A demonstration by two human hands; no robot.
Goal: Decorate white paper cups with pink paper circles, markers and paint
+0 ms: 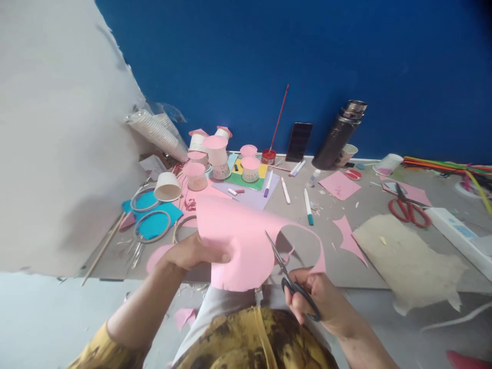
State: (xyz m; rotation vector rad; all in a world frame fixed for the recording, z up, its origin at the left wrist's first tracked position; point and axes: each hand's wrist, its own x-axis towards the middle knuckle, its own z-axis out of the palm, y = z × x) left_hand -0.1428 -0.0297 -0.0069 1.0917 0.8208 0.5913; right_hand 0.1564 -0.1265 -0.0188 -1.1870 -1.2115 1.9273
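Observation:
A large sheet of pink paper [238, 230] is held up in front of my lap. My left hand [198, 253] grips its left side, thumb on top and the other fingers hidden beneath. My right hand [309, 292] is closed around the dark handles of a pair of scissors [282, 261]. Their blades point up and left, against the paper's curved cut edge. A thin curved strip of the paper [317, 241] arches from the sheet's top right down to my right hand.
Paper cups with pink discs [215, 143] stand at the back left, near stacked white cups [157, 130]. Embroidery hoops [152, 225] lie on blue pieces at left. A dark flask [338, 136] and phone [299, 141] lean on the blue wall. Red-handled scissors [409, 212] lie right.

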